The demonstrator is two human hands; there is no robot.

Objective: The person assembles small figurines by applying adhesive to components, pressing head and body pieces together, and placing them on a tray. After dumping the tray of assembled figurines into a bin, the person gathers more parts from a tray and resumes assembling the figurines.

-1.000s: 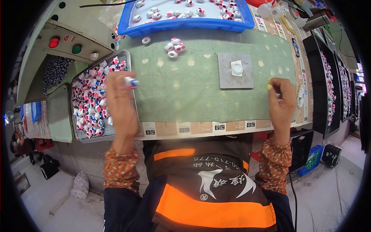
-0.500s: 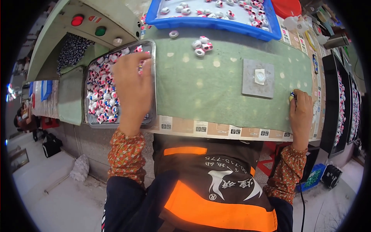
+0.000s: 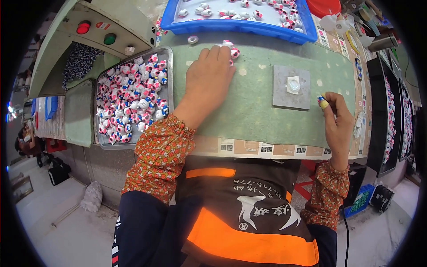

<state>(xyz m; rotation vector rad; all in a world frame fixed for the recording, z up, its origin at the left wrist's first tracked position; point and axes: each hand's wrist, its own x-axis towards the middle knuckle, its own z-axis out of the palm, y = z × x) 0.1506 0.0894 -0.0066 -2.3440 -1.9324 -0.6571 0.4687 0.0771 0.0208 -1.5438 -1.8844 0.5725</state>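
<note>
My left hand (image 3: 208, 81) reaches over a small group of white-and-pink toy heads (image 3: 235, 53) on the green mat (image 3: 253, 120). Its fingers are bent and close together; their tips and whatever they may hold are hidden. At the right, my right hand (image 3: 336, 118) pinches a small blue-and-yellow toy figure (image 3: 321, 102) between thumb and fingers, just above the mat. Between the hands lies a grey square plate (image 3: 280, 95) bearing a small white pad with a round clear piece (image 3: 293, 84).
A metal tray (image 3: 170, 89) full of toy figures stands at the left, beside a machine housing (image 3: 111, 22) with red and green buttons. A blue tray (image 3: 240, 27) of toy heads is at the back. Tape (image 3: 192, 39) lies near it. Black trays (image 3: 378, 133) stand at the right.
My left hand has moved right from over the metal tray to the group of toy heads. My right hand has come slightly left and up, bringing the toy figure into clearer sight.
</note>
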